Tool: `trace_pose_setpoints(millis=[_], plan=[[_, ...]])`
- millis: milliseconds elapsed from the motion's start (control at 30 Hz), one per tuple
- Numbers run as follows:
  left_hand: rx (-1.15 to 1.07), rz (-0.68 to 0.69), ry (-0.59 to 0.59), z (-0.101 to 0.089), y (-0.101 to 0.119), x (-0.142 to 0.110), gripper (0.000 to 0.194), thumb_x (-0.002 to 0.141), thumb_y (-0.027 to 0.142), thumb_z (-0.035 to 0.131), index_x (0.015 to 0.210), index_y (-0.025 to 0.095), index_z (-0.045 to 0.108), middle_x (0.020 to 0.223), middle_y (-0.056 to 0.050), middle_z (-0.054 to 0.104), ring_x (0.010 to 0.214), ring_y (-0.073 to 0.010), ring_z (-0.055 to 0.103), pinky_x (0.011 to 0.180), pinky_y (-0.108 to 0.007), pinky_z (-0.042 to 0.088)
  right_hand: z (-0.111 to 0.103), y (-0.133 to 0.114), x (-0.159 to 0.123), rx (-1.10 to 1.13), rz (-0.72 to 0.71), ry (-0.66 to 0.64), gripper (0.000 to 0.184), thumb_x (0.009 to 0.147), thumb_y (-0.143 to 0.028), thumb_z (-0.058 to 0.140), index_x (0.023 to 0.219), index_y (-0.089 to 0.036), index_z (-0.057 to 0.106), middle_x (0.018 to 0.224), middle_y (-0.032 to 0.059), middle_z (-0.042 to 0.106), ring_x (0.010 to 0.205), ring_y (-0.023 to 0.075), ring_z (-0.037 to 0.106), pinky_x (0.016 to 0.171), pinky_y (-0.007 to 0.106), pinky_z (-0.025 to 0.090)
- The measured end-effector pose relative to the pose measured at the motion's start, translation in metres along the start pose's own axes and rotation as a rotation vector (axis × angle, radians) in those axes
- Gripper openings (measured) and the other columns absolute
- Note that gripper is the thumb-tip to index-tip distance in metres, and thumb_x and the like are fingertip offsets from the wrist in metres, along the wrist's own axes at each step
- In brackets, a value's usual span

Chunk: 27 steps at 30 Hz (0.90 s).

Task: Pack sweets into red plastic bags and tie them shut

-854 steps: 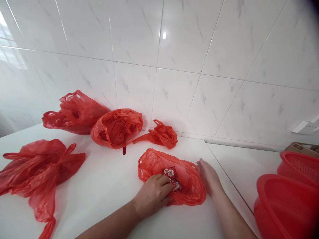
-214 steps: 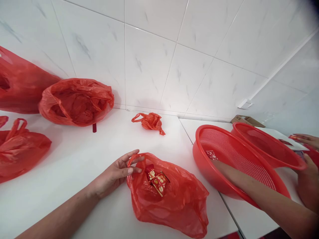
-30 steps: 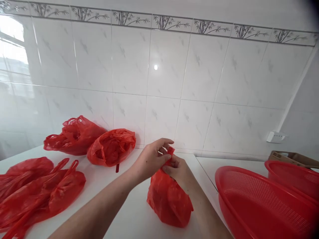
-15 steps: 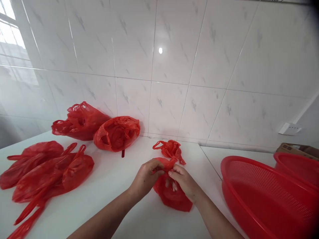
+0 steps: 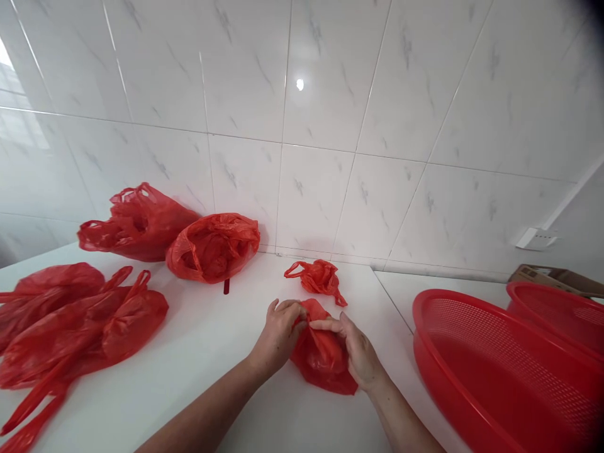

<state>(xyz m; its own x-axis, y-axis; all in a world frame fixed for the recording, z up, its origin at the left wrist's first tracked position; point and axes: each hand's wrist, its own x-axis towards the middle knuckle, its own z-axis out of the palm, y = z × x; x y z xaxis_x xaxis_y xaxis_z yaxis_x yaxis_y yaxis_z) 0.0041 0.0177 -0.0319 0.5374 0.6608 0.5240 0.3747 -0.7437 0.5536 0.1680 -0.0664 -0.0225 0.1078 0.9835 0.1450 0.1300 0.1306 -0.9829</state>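
A red plastic bag (image 5: 325, 368) lies on the white table between my two hands. My left hand (image 5: 279, 328) is closed at the bag's upper left edge, with thumb and fingertips pinching the plastic. On the other side, my right hand (image 5: 359, 352) grips the bag's right side; its index finger reaches across toward the left fingertips and the thumb points up. The plastic is bunched where the fingertips meet, and its folds partly hide them. Just beyond the hands sits a small crumpled red bag (image 5: 321, 277) with a loop handle sticking out.
Two large red bags, one upright-handled (image 5: 146, 223) and one open-mouthed (image 5: 214, 248), lean near the tiled wall. Several flattened red bags (image 5: 89, 333) spread at the left. Red perforated baskets (image 5: 453, 321) stand at the right, before a cardboard box (image 5: 542, 275).
My right hand has turned, its thumb now raised and index finger stretched toward the left hand. The twisted plastic held up at the bag's top has dropped lower. The view shifted slightly.
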Motion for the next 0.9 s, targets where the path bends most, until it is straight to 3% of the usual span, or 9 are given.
trace_pose_setpoints(millis=[67, 167, 333, 467, 533, 633, 733, 900], plan=[[0.049, -0.016, -0.008, 0.002, 0.000, -0.002, 0.017, 0.083, 0.008, 0.039, 0.078, 0.022, 0.045, 0.079, 0.004, 0.060, 0.084, -0.0149, 0.058, 0.107, -0.054, 0.022, 0.001, -0.002, -0.001, -0.047, 0.013, -0.030, 0.045, 0.092, -0.047, 0.032, 0.090, -0.023, 0.070, 0.101, 0.0034, 0.064, 0.099, 0.0184, 0.055, 0.088, 0.031, 0.041], [0.099, -0.023, 0.016, 0.004, 0.000, -0.007, 0.016, 0.084, 0.009, 0.039, 0.076, 0.021, 0.045, 0.073, 0.005, 0.057, 0.077, -0.0132, 0.056, 0.107, -0.054, 0.021, 0.007, -0.001, 0.000, -0.183, 0.005, -0.030, 0.023, 0.080, -0.032, 0.054, 0.101, -0.025, 0.062, 0.099, 0.0011, 0.064, 0.092, 0.0177, 0.058, 0.082, 0.030, 0.045], [0.144, 0.021, 0.034, 0.007, 0.002, -0.015, 0.015, 0.085, 0.011, 0.040, 0.076, 0.021, 0.046, 0.070, 0.005, 0.056, 0.073, -0.0127, 0.055, 0.107, -0.053, 0.021, 0.017, 0.007, 0.001, -0.638, -0.043, 0.307, 0.030, 0.076, -0.020, 0.049, 0.104, -0.027, 0.055, 0.095, 0.0004, 0.064, 0.085, 0.0175, 0.060, 0.070, 0.029, 0.046], [0.146, 0.072, 0.052, 0.012, 0.007, -0.018, 0.015, 0.085, 0.011, 0.041, 0.076, 0.021, 0.047, 0.068, 0.005, 0.056, 0.071, -0.0121, 0.055, 0.108, -0.051, 0.022, 0.017, 0.011, 0.002, -0.913, -0.087, 0.398, 0.029, 0.077, -0.014, 0.042, 0.099, -0.024, 0.058, 0.078, -0.0007, 0.065, 0.065, 0.0165, 0.057, 0.061, 0.029, 0.042], [0.146, 0.091, 0.055, 0.013, 0.010, -0.020, 0.016, 0.085, 0.010, 0.041, 0.075, 0.021, 0.047, 0.067, 0.006, 0.056, 0.071, -0.0120, 0.055, 0.107, -0.051, 0.022, 0.017, 0.012, 0.001, -0.864, -0.083, 0.385, 0.037, 0.076, -0.009, 0.037, 0.102, -0.024, 0.060, 0.076, -0.0009, 0.066, 0.064, 0.0160, 0.058, 0.061, 0.028, 0.044], [0.152, 0.125, 0.054, 0.015, 0.011, -0.022, 0.016, 0.084, 0.010, 0.043, 0.075, 0.022, 0.048, 0.067, 0.005, 0.057, 0.071, -0.0124, 0.056, 0.107, -0.052, 0.022, 0.016, 0.015, -0.001, -0.646, -0.109, 0.338, 0.045, 0.074, -0.006, 0.035, 0.106, -0.025, 0.061, 0.096, 0.0001, 0.068, 0.085, 0.0156, 0.062, 0.075, 0.028, 0.048], [0.148, 0.137, 0.051, 0.016, 0.008, -0.024, 0.014, 0.084, 0.011, 0.046, 0.076, 0.022, 0.049, 0.070, 0.005, 0.060, 0.073, -0.0128, 0.057, 0.108, -0.052, 0.021, 0.015, 0.013, -0.003, -0.436, -0.084, 0.294, 0.043, 0.074, -0.007, 0.040, 0.106, -0.025, 0.062, 0.111, -0.0002, 0.065, 0.105, 0.0156, 0.057, 0.091, 0.029, 0.044], [0.142, 0.121, 0.047, 0.014, 0.003, -0.023, 0.012, 0.084, 0.013, 0.049, 0.077, 0.022, 0.050, 0.071, 0.005, 0.061, 0.076, -0.0137, 0.058, 0.107, -0.052, 0.021, 0.005, 0.004, -0.005, -0.076, 0.005, 0.206, 0.031, 0.082, -0.028, 0.051, 0.111, -0.024, 0.060, 0.117, 0.0038, 0.062, 0.110, 0.0197, 0.054, 0.092, 0.032, 0.044]])
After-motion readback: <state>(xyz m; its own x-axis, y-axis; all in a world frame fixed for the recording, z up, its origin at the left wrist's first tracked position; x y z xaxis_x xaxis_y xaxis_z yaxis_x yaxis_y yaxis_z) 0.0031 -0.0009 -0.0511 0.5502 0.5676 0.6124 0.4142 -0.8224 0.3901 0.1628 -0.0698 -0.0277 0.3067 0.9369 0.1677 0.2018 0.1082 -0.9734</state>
